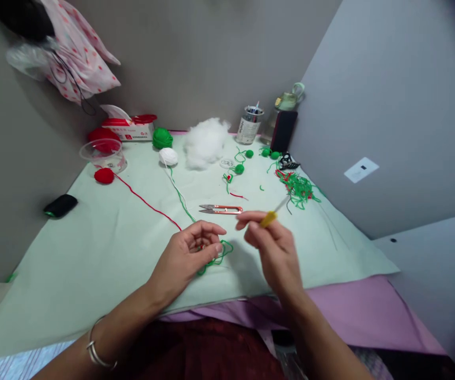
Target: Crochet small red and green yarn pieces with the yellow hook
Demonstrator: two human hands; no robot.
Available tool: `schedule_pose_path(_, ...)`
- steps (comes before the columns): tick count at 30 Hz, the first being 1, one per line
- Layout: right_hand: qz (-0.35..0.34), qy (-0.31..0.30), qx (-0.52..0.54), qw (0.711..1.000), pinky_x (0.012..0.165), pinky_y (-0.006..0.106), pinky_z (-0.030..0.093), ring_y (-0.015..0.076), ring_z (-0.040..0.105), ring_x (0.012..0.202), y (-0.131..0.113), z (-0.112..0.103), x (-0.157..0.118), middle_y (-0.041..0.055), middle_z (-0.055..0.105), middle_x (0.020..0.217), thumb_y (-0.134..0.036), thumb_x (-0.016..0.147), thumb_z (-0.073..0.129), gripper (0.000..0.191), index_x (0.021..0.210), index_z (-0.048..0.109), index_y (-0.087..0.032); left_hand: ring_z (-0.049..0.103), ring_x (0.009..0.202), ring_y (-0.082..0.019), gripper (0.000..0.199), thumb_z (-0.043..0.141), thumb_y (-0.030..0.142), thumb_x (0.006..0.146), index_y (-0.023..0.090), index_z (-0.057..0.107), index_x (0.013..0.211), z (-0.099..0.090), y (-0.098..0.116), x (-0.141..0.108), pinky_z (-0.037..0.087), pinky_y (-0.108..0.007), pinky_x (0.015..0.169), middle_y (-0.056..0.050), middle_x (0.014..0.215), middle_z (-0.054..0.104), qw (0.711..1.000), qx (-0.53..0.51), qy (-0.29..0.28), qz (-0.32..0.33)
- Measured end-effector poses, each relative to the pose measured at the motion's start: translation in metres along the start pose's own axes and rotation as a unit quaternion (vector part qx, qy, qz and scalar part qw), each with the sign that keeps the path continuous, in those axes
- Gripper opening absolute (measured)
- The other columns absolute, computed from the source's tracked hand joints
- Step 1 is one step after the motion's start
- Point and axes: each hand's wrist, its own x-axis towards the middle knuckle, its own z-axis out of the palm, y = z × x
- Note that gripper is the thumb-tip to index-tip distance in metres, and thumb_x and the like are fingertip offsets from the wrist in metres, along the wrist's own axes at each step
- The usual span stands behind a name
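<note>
My left hand (191, 250) is curled near the table's front edge, with green yarn (224, 249) at its thumb and fingers. A bit of red shows between the fingers, and the rest of what lies in the palm is hidden. To its right, raised off the cloth, my right hand (273, 243) is closed round the yellow handle of a crochet hook (269, 219), whose thin metal shaft points up and away. Just beyond both hands lie orange-handled thread snips (221, 209). Red, white and green strands run from the yarn balls towards my left hand.
Behind are a red yarn ball (104, 176), white ball (168, 156), green ball (162, 138), fluffy stuffing (207, 142) and a plastic tub (106, 157). Small green balls (239, 169) and tangled yarn scraps (299, 188) lie right, near a phone (284, 131) and a pen jar (250, 125).
</note>
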Motion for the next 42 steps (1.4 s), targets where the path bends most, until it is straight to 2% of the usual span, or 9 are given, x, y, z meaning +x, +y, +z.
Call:
schedule_pose_path(6,0.100,-0.205,0.042,0.973,0.065,0.029,0.037,0.0126,0.044,0.065,-0.004,0.018,0.013,-0.0028,0.054,0.067,-0.053,0.089,0.074,0.039,0.074,0.067,-0.019,0.061,0.078,-0.017,0.015,0.073,0.030,0.090,0.021,0.082,0.100,-0.010,0.010,0.006,0.046,-0.030,0.071,-0.002,0.084,0.068,0.983,0.135,0.051,0.115)
schedule_pose_path(11,0.212,-0.220,0.152,0.940,0.051,0.027,0.020,0.0077,0.029,0.051,-0.011,0.026,0.025,-0.0065,0.047,0.060,-0.047,0.081,0.079,0.035,0.069,0.061,-0.019,0.061,0.074,-0.016,0.012,0.066,0.023,0.090,0.021,0.075,0.082,-0.016,0.017,0.013,0.046,-0.030,0.072,0.000,0.080,0.067,0.964,0.199,0.038,0.172)
schedule_pose_path(15,0.240,-0.215,0.234,0.917,0.048,0.026,0.019,0.0061,0.026,0.047,-0.019,0.036,0.033,-0.0085,0.040,0.055,-0.050,0.073,0.084,0.043,0.062,0.054,-0.020,0.056,0.069,-0.014,0.007,0.070,0.018,0.081,0.021,0.072,0.076,-0.021,0.024,0.018,0.043,-0.027,0.068,0.003,0.074,0.064,0.975,0.167,0.047,0.142)
schedule_pose_path(19,0.253,-0.238,0.232,0.908,0.048,0.025,0.014,0.0042,0.018,0.048,-0.018,0.043,0.057,-0.0101,0.036,0.055,-0.054,0.069,0.087,0.049,0.061,0.055,-0.019,0.051,0.060,-0.011,0.009,0.082,0.027,0.080,0.021,0.076,0.082,-0.036,0.026,0.034,0.041,-0.024,0.060,0.005,0.067,0.061,0.999,0.025,0.015,0.034)
schedule_pose_path(23,0.245,-0.224,0.219,0.917,0.047,0.023,0.011,0.0048,0.015,0.049,-0.005,0.045,0.098,-0.0131,0.030,0.052,-0.054,0.068,0.088,0.046,0.070,0.059,-0.019,0.048,0.054,-0.007,0.025,0.081,0.043,0.086,0.018,0.080,0.091,-0.054,0.024,0.060,0.046,-0.023,0.058,0.005,0.069,0.060,0.999,-0.033,0.014,-0.001)
schedule_pose_path(28,0.219,-0.189,0.178,0.941,0.045,0.024,0.011,0.0051,0.016,0.047,0.013,0.050,0.130,-0.0125,0.038,0.052,-0.056,0.068,0.086,0.046,0.079,0.060,-0.020,0.074,0.086,-0.017,0.032,0.084,0.035,0.083,0.017,0.081,0.109,-0.067,0.024,0.075,0.059,-0.030,0.089,-0.006,0.098,0.078,0.994,-0.100,0.034,-0.028)
schedule_pose_path(33,0.160,-0.134,0.115,0.971,0.046,0.024,0.016,0.0062,0.026,0.049,0.020,0.056,0.124,-0.0079,0.054,0.065,-0.057,0.078,0.081,0.043,0.091,0.064,-0.020,0.076,0.085,-0.018,0.039,0.089,0.035,0.080,0.018,0.076,0.114,-0.069,0.016,0.076,0.059,-0.031,0.090,-0.003,0.088,0.079,0.991,-0.120,0.059,-0.022)
schedule_pose_path(37,0.105,-0.186,0.032,0.976,0.053,0.024,0.033,0.0096,0.044,0.060,0.022,0.063,0.113,-0.0027,0.063,0.074,-0.050,0.074,0.088,0.039,0.085,0.068,-0.019,0.074,0.078,-0.016,0.038,0.091,0.044,0.077,0.019,0.070,0.095,-0.067,0.006,0.078,0.059,-0.032,0.087,-0.002,0.084,0.079,0.991,-0.108,0.077,0.006)
schedule_pose_path(42,0.053,-0.199,-0.052,0.977,0.052,0.026,0.031,0.0092,0.037,0.055,0.029,0.069,0.106,-0.0045,0.057,0.066,-0.055,0.084,0.077,0.037,0.084,0.068,-0.019,0.070,0.071,-0.015,0.034,0.088,0.045,0.078,0.019,0.069,0.089,-0.068,-0.002,0.081,0.057,-0.032,0.080,0.001,0.081,0.074,0.993,-0.054,0.098,0.036)
